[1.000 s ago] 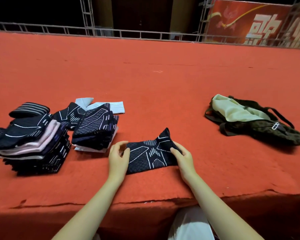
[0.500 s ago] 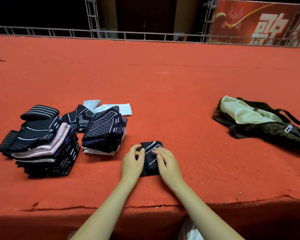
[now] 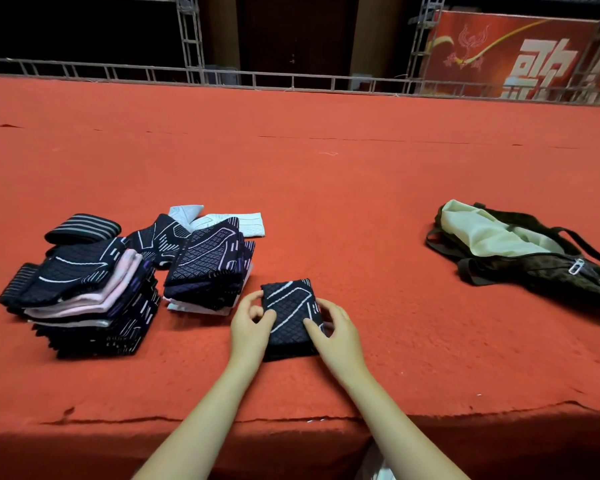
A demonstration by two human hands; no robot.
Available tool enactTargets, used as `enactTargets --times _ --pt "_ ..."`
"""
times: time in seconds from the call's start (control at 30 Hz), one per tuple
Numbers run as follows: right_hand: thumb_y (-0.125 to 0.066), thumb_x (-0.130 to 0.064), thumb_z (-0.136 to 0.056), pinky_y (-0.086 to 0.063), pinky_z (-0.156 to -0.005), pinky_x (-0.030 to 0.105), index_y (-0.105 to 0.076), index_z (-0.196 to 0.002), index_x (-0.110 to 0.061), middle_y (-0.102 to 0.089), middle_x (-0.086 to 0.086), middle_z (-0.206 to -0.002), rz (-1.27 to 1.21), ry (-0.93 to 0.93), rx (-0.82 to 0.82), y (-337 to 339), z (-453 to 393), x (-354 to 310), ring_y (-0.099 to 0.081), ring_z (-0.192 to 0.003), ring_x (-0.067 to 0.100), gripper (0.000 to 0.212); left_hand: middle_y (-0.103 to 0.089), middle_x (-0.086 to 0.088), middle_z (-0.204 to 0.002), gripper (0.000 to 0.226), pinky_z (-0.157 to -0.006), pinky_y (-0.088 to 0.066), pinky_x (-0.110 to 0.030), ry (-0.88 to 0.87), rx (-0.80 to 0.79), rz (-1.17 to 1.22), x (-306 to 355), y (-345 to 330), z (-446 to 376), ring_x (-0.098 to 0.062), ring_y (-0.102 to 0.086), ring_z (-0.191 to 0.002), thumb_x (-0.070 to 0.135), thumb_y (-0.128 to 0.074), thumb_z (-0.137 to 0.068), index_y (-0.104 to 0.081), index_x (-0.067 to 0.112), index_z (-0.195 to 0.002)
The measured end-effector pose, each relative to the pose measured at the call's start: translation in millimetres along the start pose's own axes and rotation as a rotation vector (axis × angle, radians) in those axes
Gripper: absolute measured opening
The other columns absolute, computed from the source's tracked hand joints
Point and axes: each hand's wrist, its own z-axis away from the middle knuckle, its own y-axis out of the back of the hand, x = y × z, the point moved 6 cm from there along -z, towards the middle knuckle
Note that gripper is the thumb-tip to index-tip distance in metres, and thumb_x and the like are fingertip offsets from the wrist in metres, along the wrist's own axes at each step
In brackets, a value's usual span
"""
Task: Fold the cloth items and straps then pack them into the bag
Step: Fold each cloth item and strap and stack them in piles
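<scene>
A dark patterned cloth [image 3: 290, 313], folded into a small rectangle, lies on the red carpeted surface near its front edge. My left hand [image 3: 249, 325] grips its left edge with curled fingers. My right hand [image 3: 336, 332] holds its right edge, thumb on top. To the left stand a tall stack of folded dark and pink cloths [image 3: 84, 299] and a smaller folded stack [image 3: 208, 271]. A striped strap [image 3: 84, 228] tops the tall stack. The dark green bag [image 3: 534, 261] lies open at the right, showing a pale lining.
An unfolded dark cloth [image 3: 156, 237] and a white cloth [image 3: 236, 221] lie behind the stacks. The carpeted surface [image 3: 326, 188] stretches far back to a metal railing [image 3: 291, 81]. Its front edge [image 3: 465, 415] drops off just below my wrists.
The cloth was spread long a second ago and is now folded into a compact rectangle. Both hands came together from its ends and now hold its sides.
</scene>
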Motion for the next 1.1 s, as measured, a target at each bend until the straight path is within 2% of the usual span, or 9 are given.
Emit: enactTargets --times 0.2,0.33,0.43,0.53,0.67,0.77,0.87,1.0,1.1 --pt "-0.056 -0.03 -0.092 -0.033 -0.106 0.025 -0.046 -0.136 -0.016 -0.053 -0.001 -0.136 0.163 0.026 -0.045 -5 0 -3 -0.046 -0.126 0.015 0.047 -0.054 0.003 -0.07 0.04 -0.069 -0.042 -0.031 -0.059 -0.055 -0.216 -3 0 -1 -0.018 -0.052 -0.072 0.009 -0.06 -0.078 -0.055 0.016 -0.116" --pt "-0.045 -0.029 -0.096 -0.022 -0.113 0.034 -0.028 -0.147 -0.012 -0.044 0.005 -0.144 0.468 0.017 -0.086 -12 -1 -2 -0.033 -0.136 0.024 0.057 -0.053 0.005 -0.083 0.051 -0.081 -0.033 -0.023 -0.174 -0.059 -0.499 1 -9 8 -0.017 -0.042 -0.094 0.007 -0.061 -0.079 -0.05 0.013 -0.127" --pt "-0.024 -0.044 -0.095 -0.006 -0.118 0.043 -0.02 -0.151 -0.012 -0.029 0.006 -0.154 0.739 -0.001 -0.142 -21 1 4 -0.014 -0.145 0.026 0.064 -0.057 0.004 -0.086 0.056 -0.09 -0.037 -0.029 -0.169 0.01 -0.489 2 -5 10 -0.018 -0.041 -0.096 0.006 -0.061 -0.077 -0.048 0.014 -0.132" --pt "-0.009 -0.05 -0.091 -0.001 -0.119 0.045 -0.017 -0.151 -0.012 -0.021 0.004 -0.157 0.79 0.008 -0.211 -26 1 7 -0.007 -0.147 0.023 0.072 -0.059 0.009 -0.08 0.055 -0.082 -0.035 -0.024 -0.154 0.005 -0.453 4 -3 11 -0.015 -0.043 -0.095 0.014 -0.067 -0.08 -0.048 0.018 -0.131" --pt "-0.022 -0.046 -0.097 -0.009 -0.118 0.04 -0.027 -0.149 -0.018 -0.038 0.0 -0.15 0.605 0.021 -0.195 -19 0 3 -0.026 -0.141 0.018 0.059 -0.058 0.003 -0.071 0.055 -0.07 -0.04 -0.022 -0.106 -0.025 -0.4 3 -1 10 -0.016 -0.054 -0.077 0.012 -0.068 -0.077 -0.05 0.014 -0.129" --pt "-0.047 -0.043 -0.094 -0.023 -0.108 0.035 -0.036 -0.144 -0.022 -0.055 -0.003 -0.13 0.408 -0.074 -0.159 -11 -11 2 -0.041 -0.127 0.018 0.055 -0.047 0.005 -0.061 0.052 -0.055 -0.035 -0.017 -0.081 -0.013 -0.394 4 4 8 -0.01 -0.048 -0.058 0.003 -0.066 -0.075 -0.05 0.008 -0.124" --pt "-0.059 -0.046 -0.085 -0.03 -0.102 0.035 -0.041 -0.14 -0.026 -0.06 -0.008 -0.117 0.366 -0.148 -0.206 -11 -33 4 -0.046 -0.119 0.017 0.062 -0.053 0.003 -0.068 0.055 -0.065 -0.037 -0.026 -0.121 -0.023 -0.478 5 3 10 -0.018 -0.053 -0.071 0.006 -0.066 -0.076 -0.049 0.01 -0.127" --pt "-0.066 -0.026 -0.085 -0.041 -0.103 0.032 -0.044 -0.139 -0.023 -0.051 0.005 -0.132 0.069 -0.157 -0.304 -16 -62 -1 -0.049 -0.121 0.018 0.059 -0.059 0.001 -0.082 0.059 -0.077 -0.04 -0.03 -0.138 -0.02 -0.48 3 1 10 -0.022 -0.055 -0.087 0.011 -0.067 -0.078 -0.046 0.015 -0.133" --pt "-0.064 -0.012 -0.088 -0.051 -0.075 0.017 -0.044 -0.138 -0.022 -0.056 0.003 -0.117 -0.017 -0.095 -0.385 -19 -75 -5 -0.058 -0.095 0.013 0.055 -0.059 0.001 -0.085 0.057 -0.077 -0.04 -0.03 -0.149 -0.02 -0.495 3 0 11 -0.022 -0.054 -0.089 0.011 -0.065 -0.08 -0.046 0.016 -0.134"
